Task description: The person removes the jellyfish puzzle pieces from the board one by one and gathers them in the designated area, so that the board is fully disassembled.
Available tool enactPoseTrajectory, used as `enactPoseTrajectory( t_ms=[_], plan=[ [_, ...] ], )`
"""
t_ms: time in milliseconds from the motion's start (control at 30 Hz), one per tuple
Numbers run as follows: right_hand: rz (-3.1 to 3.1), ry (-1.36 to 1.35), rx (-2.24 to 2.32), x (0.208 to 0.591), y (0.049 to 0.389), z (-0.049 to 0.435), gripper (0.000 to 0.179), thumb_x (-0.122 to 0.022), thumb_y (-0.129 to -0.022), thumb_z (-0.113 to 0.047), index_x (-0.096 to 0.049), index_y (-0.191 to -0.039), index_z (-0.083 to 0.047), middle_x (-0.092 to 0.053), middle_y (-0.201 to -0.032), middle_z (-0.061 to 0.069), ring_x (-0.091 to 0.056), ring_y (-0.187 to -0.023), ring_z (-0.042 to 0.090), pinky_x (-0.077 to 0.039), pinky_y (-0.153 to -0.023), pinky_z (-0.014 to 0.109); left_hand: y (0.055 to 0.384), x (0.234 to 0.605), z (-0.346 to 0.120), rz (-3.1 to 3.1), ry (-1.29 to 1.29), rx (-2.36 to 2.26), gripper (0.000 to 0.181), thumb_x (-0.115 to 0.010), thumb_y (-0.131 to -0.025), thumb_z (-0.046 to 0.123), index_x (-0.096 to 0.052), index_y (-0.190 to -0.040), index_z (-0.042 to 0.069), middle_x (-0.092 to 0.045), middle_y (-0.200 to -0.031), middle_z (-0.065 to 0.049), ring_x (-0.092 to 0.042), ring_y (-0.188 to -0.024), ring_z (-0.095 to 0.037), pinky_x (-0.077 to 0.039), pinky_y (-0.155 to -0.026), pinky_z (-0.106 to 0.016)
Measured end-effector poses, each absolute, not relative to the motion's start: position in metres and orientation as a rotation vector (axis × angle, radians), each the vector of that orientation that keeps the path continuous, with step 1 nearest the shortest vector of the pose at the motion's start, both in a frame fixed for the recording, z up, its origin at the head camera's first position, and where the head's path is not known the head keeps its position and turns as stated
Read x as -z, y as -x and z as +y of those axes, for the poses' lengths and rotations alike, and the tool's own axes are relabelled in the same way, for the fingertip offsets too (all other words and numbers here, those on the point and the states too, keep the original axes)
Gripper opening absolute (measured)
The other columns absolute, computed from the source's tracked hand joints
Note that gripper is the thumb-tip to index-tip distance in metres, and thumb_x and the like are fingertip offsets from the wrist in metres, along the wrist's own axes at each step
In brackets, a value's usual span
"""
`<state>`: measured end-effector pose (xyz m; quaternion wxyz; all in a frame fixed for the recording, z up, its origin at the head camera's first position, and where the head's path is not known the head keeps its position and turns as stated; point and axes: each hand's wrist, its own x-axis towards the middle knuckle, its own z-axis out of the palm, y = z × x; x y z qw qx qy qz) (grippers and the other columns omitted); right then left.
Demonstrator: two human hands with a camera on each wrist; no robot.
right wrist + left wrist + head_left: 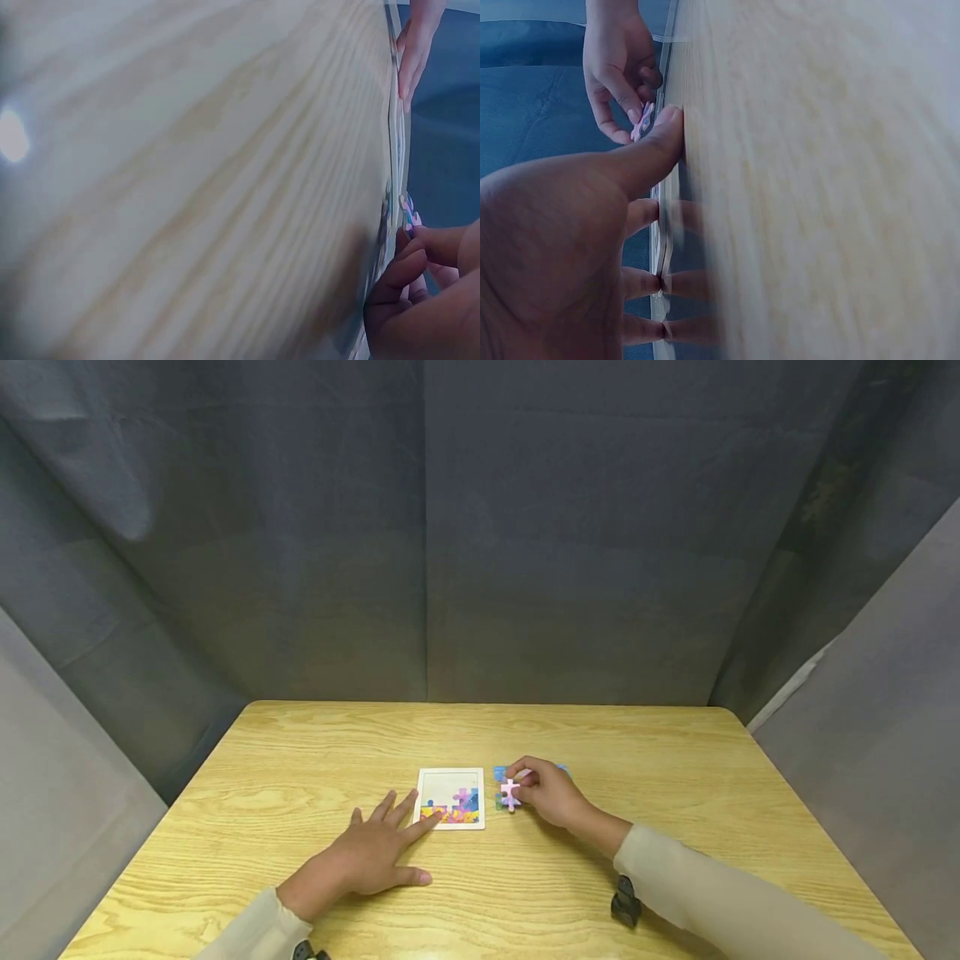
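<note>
A white-framed jigsaw puzzle (451,771) lies on the table, its lower rows and part of the right side filled with yellow, pink and blue pieces. My left hand (372,852) rests with spread, straight fingers at the frame's left and lower edge, one fingertip on the filled rows. Just right of the frame, my right hand (551,793) pinches a pink puzzle piece (510,792) between thumb and fingers. In the right wrist view the pinched piece (409,212) shows edge-on at the fingertips. Loose blue puzzle pieces (499,772) lie under and behind the right hand, partly hidden by it.
The wood-grain table (600,735) extends around the puzzle on all sides. Dark curtains (570,568) hang behind it, and pale grey panels (885,693) flank it left and right. Black wrist devices (626,902) sit at the sleeve cuffs.
</note>
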<state>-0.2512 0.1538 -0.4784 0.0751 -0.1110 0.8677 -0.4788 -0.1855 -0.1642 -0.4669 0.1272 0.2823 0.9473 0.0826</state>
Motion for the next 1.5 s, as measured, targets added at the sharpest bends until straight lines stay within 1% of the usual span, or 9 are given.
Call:
enactPoseTrajectory(
  t_ms=[233,367,500,633,867,1133,1500],
  plan=[
    [2.678,0.328,1.398,0.479,0.249,0.167,0.018,-0.070,-0.096,0.001,-0.070,-0.113,-0.006,-0.068,-0.096,0.006,-0.060,-0.085,0.015,-0.050,-0.069,0.027,0.186,0.468,-0.165,2.760,-0.841,-0.246,0.088,-0.055,-0.092,0.073,-0.024,-0.165,0.034,-0.010,-0.172,-0.018,-0.012,-0.153,-0.054,-0.022,-0.103,-0.087],
    [2.674,0.328,1.399,0.480,0.249,0.176,0.019,-0.070,-0.097,0.000,-0.069,-0.115,-0.005,-0.067,-0.092,0.007,-0.059,-0.081,0.015,-0.050,-0.068,0.027,0.186,0.468,-0.165,2.760,-0.842,-0.255,0.088,-0.055,-0.092,0.073,-0.025,-0.165,0.034,-0.010,-0.172,-0.018,-0.012,-0.153,-0.055,-0.022,-0.103,-0.087],
    [2.675,0.327,1.372,0.480,0.249,0.183,0.020,-0.069,-0.097,-0.001,-0.069,-0.116,-0.005,-0.065,-0.089,0.006,-0.056,-0.076,0.015,-0.047,-0.064,0.026,0.186,0.467,-0.165,2.759,-0.841,-0.257,0.088,-0.054,-0.092,0.073,-0.025,-0.164,0.034,-0.010,-0.172,-0.018,-0.012,-0.153,-0.054,-0.022,-0.103,-0.087],
    [2.704,0.343,1.341,0.481,0.250,0.187,0.019,-0.069,-0.097,0.000,-0.069,-0.115,-0.005,-0.066,-0.089,0.006,-0.057,-0.076,0.015,-0.047,-0.066,0.026,0.186,0.467,-0.165,2.755,-0.837,-0.264,0.088,-0.055,-0.092,0.073,-0.025,-0.164,0.033,-0.010,-0.172,-0.018,-0.011,-0.154,-0.054,-0.021,-0.103,-0.087],
    [2.731,0.343,1.321,0.483,0.250,0.190,0.017,-0.069,-0.096,0.002,-0.070,-0.113,-0.003,-0.066,-0.094,0.005,-0.060,-0.085,0.017,-0.051,-0.074,0.029,0.185,0.467,-0.165,2.756,-0.835,-0.260,0.088,-0.054,-0.091,0.073,-0.024,-0.165,0.034,-0.010,-0.172,-0.018,-0.011,-0.154,-0.054,-0.021,-0.103,-0.087],
    [2.786,0.344,1.250,0.485,0.248,0.188,0.016,-0.070,-0.096,-0.002,-0.071,-0.112,-0.005,-0.067,-0.096,0.006,-0.061,-0.090,0.017,-0.052,-0.083,0.037,0.185,0.467,-0.164,2.758,-0.830,-0.255,0.088,-0.054,-0.091,0.074,-0.024,-0.165,0.035,-0.012,-0.172,-0.018,-0.012,-0.154,-0.053,-0.023,-0.103,-0.086],
    [2.818,0.329,1.189,0.486,0.245,0.185,0.015,-0.070,-0.097,-0.001,-0.072,-0.111,-0.004,-0.066,-0.097,0.003,-0.058,-0.088,0.016,-0.050,-0.080,0.035,0.184,0.466,-0.164,2.748,-0.834,-0.266,0.088,-0.055,-0.091,0.074,-0.026,-0.164,0.035,-0.011,-0.172,-0.019,-0.013,-0.153,-0.054,-0.023,-0.102,-0.087]
  ],
)
